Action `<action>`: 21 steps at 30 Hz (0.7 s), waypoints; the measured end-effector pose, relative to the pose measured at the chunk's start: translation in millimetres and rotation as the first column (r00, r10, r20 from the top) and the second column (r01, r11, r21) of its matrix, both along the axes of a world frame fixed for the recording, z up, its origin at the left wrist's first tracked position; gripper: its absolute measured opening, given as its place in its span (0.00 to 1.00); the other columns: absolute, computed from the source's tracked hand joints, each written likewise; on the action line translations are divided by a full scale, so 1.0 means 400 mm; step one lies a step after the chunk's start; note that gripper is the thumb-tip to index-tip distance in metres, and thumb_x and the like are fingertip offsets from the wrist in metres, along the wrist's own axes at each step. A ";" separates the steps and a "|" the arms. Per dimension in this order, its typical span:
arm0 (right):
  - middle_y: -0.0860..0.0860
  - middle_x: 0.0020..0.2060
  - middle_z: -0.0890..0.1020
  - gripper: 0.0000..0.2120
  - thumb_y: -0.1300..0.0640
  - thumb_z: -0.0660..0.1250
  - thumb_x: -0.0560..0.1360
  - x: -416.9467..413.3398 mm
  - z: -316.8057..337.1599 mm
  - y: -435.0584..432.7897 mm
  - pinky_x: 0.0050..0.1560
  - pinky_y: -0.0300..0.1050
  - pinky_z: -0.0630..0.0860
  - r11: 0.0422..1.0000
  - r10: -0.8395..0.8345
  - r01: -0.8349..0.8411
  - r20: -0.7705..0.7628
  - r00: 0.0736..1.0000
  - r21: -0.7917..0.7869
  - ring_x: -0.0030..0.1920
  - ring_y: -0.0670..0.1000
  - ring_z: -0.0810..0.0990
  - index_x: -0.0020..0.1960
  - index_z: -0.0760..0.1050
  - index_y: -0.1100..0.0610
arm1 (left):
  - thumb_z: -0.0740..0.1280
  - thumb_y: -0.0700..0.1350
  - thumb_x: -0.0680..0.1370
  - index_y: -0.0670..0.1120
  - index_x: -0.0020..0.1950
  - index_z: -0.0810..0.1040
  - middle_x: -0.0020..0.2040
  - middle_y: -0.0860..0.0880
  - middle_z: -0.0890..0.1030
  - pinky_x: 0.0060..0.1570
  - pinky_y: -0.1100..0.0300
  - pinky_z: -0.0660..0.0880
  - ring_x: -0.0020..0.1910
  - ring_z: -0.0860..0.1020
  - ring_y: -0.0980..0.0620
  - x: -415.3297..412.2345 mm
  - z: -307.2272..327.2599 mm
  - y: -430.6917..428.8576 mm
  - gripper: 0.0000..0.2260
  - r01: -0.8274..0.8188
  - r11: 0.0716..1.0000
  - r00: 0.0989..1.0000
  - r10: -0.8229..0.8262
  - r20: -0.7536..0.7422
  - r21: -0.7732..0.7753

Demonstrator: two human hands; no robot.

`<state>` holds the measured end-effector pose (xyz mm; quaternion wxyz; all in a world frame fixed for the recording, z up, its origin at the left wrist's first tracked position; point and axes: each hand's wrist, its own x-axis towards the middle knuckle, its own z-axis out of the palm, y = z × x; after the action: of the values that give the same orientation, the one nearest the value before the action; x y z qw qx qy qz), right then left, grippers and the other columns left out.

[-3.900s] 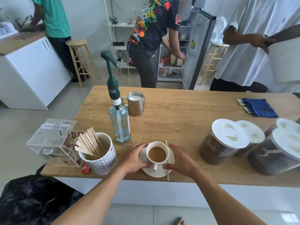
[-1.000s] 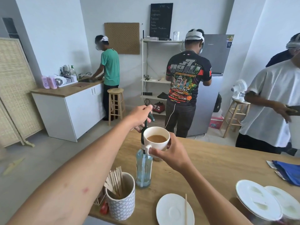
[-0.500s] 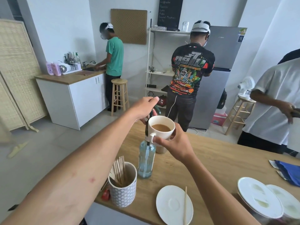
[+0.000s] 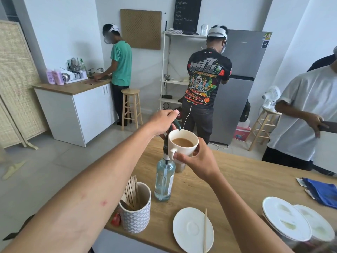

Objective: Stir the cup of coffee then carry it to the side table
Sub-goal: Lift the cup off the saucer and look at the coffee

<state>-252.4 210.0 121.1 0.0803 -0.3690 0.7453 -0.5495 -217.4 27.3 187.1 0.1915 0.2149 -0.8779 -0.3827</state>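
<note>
the right hand (image 4: 197, 162) holds the white coffee cup (image 4: 182, 143) up in the air above the wooden tabletop (image 4: 246, 181), its fingers closed around the handle and body. the cup sits under the spout of the pump bottle (image 4: 164, 179), whose pump head is gripped by the left hand (image 4: 160, 123). the empty saucer (image 4: 191, 230) lies near the tabletop's front edge with a wooden stir stick (image 4: 205, 229) across it.

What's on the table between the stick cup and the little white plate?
Nothing. In the head view the wooden table is bare between the patterned stick cup and the saucer. The pump bottle stands further back, behind that gap.
</note>
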 end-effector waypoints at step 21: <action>0.39 0.52 0.80 0.40 0.38 0.80 0.57 0.008 -0.011 0.032 0.51 0.36 0.77 1.000 0.022 -0.022 -0.019 1.000 0.011 0.52 0.39 0.79 0.64 0.69 0.48 | 0.40 0.68 0.79 0.43 0.58 0.76 0.44 0.46 0.82 0.49 0.50 0.77 0.44 0.80 0.50 0.024 -0.027 0.006 0.36 -0.047 0.976 0.992 0.070 -0.103 0.214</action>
<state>-249.3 222.7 116.7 0.0811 -0.3821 0.7450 -0.5408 -207.9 29.8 176.3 0.2270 0.2384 -0.8137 -0.4792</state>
